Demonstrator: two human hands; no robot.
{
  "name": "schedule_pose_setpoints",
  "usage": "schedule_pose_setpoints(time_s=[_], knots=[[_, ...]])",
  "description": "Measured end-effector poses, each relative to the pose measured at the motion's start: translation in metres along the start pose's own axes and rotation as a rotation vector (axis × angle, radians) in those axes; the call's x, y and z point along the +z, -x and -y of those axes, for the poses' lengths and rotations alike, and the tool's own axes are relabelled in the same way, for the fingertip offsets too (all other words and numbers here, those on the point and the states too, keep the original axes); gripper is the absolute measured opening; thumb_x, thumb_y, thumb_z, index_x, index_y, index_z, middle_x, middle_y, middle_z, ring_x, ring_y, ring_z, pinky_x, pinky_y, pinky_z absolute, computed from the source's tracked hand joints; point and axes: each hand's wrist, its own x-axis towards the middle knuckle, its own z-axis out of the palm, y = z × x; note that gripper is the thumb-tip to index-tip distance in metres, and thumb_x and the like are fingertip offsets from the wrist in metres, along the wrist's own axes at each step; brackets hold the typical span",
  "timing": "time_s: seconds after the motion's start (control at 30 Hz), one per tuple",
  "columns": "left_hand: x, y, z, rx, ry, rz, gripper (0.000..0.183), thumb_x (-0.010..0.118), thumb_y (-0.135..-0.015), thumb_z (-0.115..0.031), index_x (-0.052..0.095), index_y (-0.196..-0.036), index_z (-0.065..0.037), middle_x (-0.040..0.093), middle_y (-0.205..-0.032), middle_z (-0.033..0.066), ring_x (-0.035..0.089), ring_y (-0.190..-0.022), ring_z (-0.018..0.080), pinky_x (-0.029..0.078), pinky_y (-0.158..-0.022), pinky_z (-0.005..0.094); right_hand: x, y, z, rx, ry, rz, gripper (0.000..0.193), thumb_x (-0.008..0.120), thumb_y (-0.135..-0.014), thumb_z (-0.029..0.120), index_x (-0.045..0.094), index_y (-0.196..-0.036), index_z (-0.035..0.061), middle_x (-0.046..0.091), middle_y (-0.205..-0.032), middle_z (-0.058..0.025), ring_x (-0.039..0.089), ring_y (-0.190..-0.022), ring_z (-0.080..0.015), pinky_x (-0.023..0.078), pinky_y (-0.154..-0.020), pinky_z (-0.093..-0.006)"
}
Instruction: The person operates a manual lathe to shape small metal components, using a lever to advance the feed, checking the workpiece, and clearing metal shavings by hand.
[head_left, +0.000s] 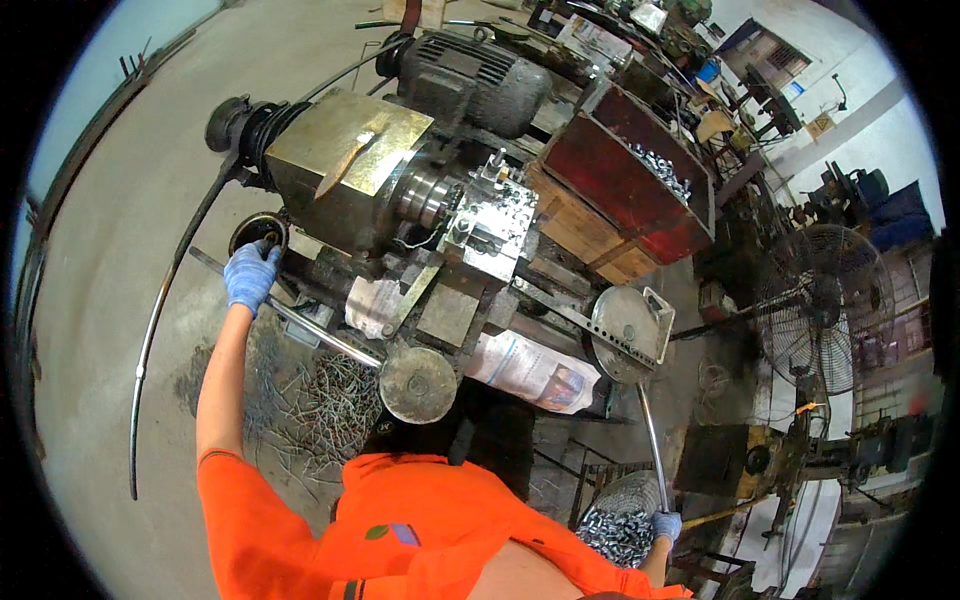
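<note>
A lathe-like machine stands before me, with a shiny spindle chuck (424,199) and a metal tool block (490,236) beside it. My left hand (251,276), in a blue glove, is closed at the lower rim of a dark round handwheel (259,221); its fingertips are partly hidden. My right hand (666,526), also gloved, grips the lower end of a long steel lever (651,435). That lever runs up to a round metal disc (622,325) with a drilled flat bar across it. Another steel rod (325,337) ends by a round plate (417,385) in front of me.
A red bin (625,185) with small metal parts stands behind the machine. Below my right hand sits a basket of shiny parts (617,535). Metal shavings (330,405) litter the floor at left. A black motor (475,82) and a large fan (825,305) stand farther off.
</note>
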Motion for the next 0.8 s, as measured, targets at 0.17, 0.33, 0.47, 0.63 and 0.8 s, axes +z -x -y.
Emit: schedule_pose_setpoints(time_s=[0.17, 0.33, 0.47, 0.63, 0.8], knots=[[0.004, -0.002, 0.004, 0.029, -0.019, -0.011, 0.035, 0.057, -0.082, -0.041, 0.068, -0.096, -0.010, 0.065, -0.095, 0.0154, 0.061, -0.089, 0.0325, 0.048, -0.078, 0.0431, -0.009, 0.021, 0.008, -0.018, 0.041, -0.042, 0.039, 0.070, -0.066, 0.032, 0.065, -0.087, -0.0005, 0.064, -0.089, -0.0257, 0.062, -0.088, -0.0396, 0.049, -0.079, -0.0429], [0.000, -0.004, -0.002, 0.006, -0.025, 0.059, 0.035, 0.058, -0.082, -0.041, 0.068, -0.098, -0.011, 0.065, -0.096, 0.0150, 0.061, -0.091, 0.0323, 0.048, -0.079, 0.0432, 0.001, 0.019, 0.000, -0.013, 0.061, -0.067, 0.041, 0.070, -0.065, 0.033, 0.066, -0.088, -0.0012, 0.064, -0.090, -0.0250, 0.062, -0.089, -0.0382, 0.049, -0.080, -0.0424], [-0.003, -0.001, -0.001, -0.003, -0.008, 0.042, 0.035, 0.058, -0.082, -0.041, 0.068, -0.098, -0.011, 0.065, -0.094, 0.0151, 0.062, -0.089, 0.0329, 0.048, -0.078, 0.0436, -0.017, 0.034, 0.017, -0.032, 0.024, -0.028, 0.038, 0.064, -0.068, 0.029, 0.065, -0.086, -0.0044, 0.062, -0.093, -0.0288, 0.060, -0.093, -0.0402, 0.048, -0.081, -0.0442], [-0.005, -0.001, -0.004, 0.010, -0.031, 0.039, 0.035, 0.058, -0.082, -0.041, 0.068, -0.098, -0.011, 0.065, -0.093, 0.0152, 0.062, -0.088, 0.0332, 0.049, -0.077, 0.0435, -0.005, 0.027, 0.006, -0.040, 0.055, -0.038, 0.042, 0.068, -0.066, 0.032, 0.065, -0.086, -0.0044, 0.063, -0.093, -0.0279, 0.061, -0.093, -0.0393, 0.049, -0.080, -0.0436], [-0.006, 0.001, -0.005, -0.010, -0.006, 0.025, 0.036, 0.057, -0.082, -0.041, 0.068, -0.098, -0.011, 0.065, -0.092, 0.0158, 0.062, -0.087, 0.0333, 0.049, -0.076, 0.0433, -0.004, 0.029, 0.005, -0.019, 0.010, -0.049, 0.044, 0.070, -0.065, 0.034, 0.065, -0.087, -0.0038, 0.063, -0.093, -0.0272, 0.061, -0.092, -0.0385, 0.049, -0.080, -0.0432]])
